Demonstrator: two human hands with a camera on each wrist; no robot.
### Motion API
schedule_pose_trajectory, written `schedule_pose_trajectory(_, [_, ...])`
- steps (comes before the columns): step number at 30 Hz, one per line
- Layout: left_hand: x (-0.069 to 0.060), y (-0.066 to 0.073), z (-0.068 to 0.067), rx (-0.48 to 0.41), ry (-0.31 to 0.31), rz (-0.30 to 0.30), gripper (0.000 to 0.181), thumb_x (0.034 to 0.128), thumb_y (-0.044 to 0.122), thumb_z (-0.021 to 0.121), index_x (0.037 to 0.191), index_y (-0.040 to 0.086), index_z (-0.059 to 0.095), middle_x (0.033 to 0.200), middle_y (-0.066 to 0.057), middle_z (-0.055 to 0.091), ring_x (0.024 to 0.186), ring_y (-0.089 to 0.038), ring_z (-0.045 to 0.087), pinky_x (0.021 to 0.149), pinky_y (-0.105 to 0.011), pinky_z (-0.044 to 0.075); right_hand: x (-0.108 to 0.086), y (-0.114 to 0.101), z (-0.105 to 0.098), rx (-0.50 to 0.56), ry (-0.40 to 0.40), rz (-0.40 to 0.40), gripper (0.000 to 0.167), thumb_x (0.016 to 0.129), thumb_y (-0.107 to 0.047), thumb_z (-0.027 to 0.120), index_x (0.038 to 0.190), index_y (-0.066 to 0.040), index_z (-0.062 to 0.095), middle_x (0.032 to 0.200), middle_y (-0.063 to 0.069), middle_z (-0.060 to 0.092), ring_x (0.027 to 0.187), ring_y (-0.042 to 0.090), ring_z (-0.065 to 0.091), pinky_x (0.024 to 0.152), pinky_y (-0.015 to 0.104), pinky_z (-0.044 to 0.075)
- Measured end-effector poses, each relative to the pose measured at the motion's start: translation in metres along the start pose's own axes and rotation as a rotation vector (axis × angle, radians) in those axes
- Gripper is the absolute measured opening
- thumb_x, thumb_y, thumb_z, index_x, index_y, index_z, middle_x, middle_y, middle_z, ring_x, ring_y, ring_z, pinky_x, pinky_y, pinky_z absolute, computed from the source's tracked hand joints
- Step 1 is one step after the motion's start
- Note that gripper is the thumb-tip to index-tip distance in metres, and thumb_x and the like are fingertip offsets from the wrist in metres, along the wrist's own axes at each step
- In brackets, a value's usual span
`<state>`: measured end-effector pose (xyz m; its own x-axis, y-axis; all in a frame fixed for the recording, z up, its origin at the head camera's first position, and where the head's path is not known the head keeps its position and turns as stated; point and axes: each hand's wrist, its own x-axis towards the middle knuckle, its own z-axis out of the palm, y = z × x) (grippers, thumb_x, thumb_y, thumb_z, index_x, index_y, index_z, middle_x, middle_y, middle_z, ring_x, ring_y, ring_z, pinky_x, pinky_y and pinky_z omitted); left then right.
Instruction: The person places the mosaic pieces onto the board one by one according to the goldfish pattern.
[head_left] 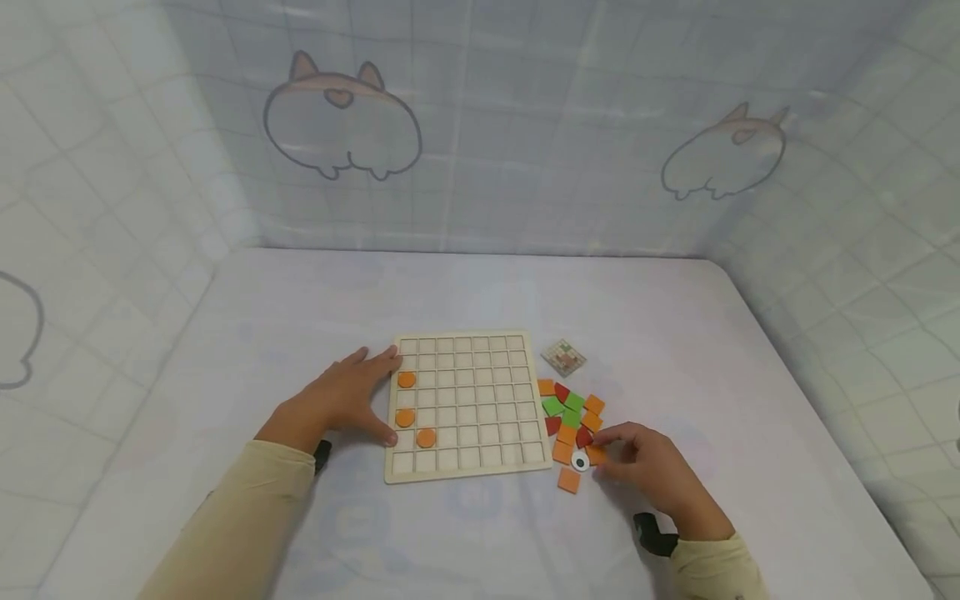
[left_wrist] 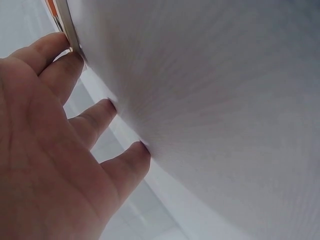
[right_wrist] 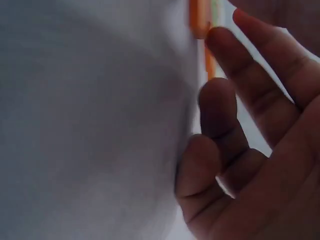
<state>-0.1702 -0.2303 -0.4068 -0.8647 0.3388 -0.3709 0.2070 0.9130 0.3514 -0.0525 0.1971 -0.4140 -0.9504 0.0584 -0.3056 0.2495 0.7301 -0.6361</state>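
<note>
A pale wooden grid board lies flat, with orange round pieces in three cells on its left side. The left hand rests with spread fingers along the board's left edge; in the left wrist view two fingertips of the hand touch the board's edge and the others touch the table. Right of the board, the right hand has thumb and index finger around an orange square piece, beside a white disc with a black dot. In the right wrist view the hand's lower fingers are bent.
Loose orange, green and red pieces lie close together along the board's right edge. One orange square is nearest the person. A small patterned square lies behind them on the white table. Cloth walls surround the table.
</note>
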Motion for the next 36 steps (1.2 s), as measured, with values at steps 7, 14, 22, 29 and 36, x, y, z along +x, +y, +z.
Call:
schedule_pose_trajectory(7, [-0.002, 0.003, -0.003, -0.009, -0.002, -0.008, 0.136, 0.0517, 0.062, 0.095, 0.162, 0.02, 0.028, 0.172, -0.002, 0.017, 0.157, -0.044, 0.007, 0.121, -0.071, 0.014, -0.004, 0.0, 0.006, -0.059, 0.019, -0.033, 0.031, 0.079, -0.008, 0.085, 0.104, -0.024, 0.077, 0.113, -0.003, 0.071, 0.091, 0.018, 0.052, 0.077, 0.03, 0.046])
schedule_pose_trajectory(14, [-0.003, 0.001, -0.001, -0.02, 0.001, -0.011, 0.136, 0.0513, 0.062, 0.095, 0.163, 0.022, 0.027, 0.172, -0.001, 0.016, 0.157, -0.043, 0.006, 0.121, -0.071, 0.013, -0.001, -0.002, 0.006, -0.106, 0.003, -0.036, 0.031, 0.079, -0.012, 0.086, 0.107, -0.021, 0.077, 0.112, -0.003, 0.07, 0.094, 0.018, 0.054, 0.078, 0.032, 0.05])
schedule_pose_trajectory(22, [-0.002, 0.001, 0.001, -0.023, 0.002, -0.012, 0.135, 0.0527, 0.062, 0.095, 0.163, 0.023, 0.027, 0.172, 0.002, 0.015, 0.157, -0.042, 0.005, 0.122, -0.069, 0.012, 0.0, -0.006, 0.002, -0.117, 0.02, -0.052, 0.029, 0.08, -0.017, 0.084, 0.108, -0.016, 0.077, 0.094, -0.001, 0.064, 0.078, 0.017, 0.05, 0.061, 0.027, 0.044])
schedule_pose_trajectory(29, [-0.004, 0.001, 0.0, -0.021, 0.003, -0.014, 0.132, 0.0554, 0.061, 0.094, 0.163, 0.023, 0.027, 0.172, 0.003, 0.015, 0.157, -0.043, 0.006, 0.122, -0.07, 0.014, 0.007, -0.03, 0.006, -0.075, 0.032, -0.24, 0.026, 0.083, -0.015, 0.081, 0.108, -0.016, 0.078, 0.091, -0.003, 0.062, 0.072, 0.016, 0.049, 0.053, 0.024, 0.041])
schedule_pose_trajectory(36, [-0.003, 0.0, 0.001, -0.028, -0.001, -0.024, 0.133, 0.055, 0.061, 0.094, 0.163, 0.025, 0.026, 0.172, 0.004, 0.015, 0.158, -0.042, 0.005, 0.122, -0.07, 0.014, 0.02, -0.074, 0.033, -0.122, -0.076, -0.445, 0.029, 0.082, -0.014, 0.079, 0.111, -0.015, 0.078, 0.102, -0.009, 0.068, 0.086, 0.012, 0.058, 0.073, 0.025, 0.051])
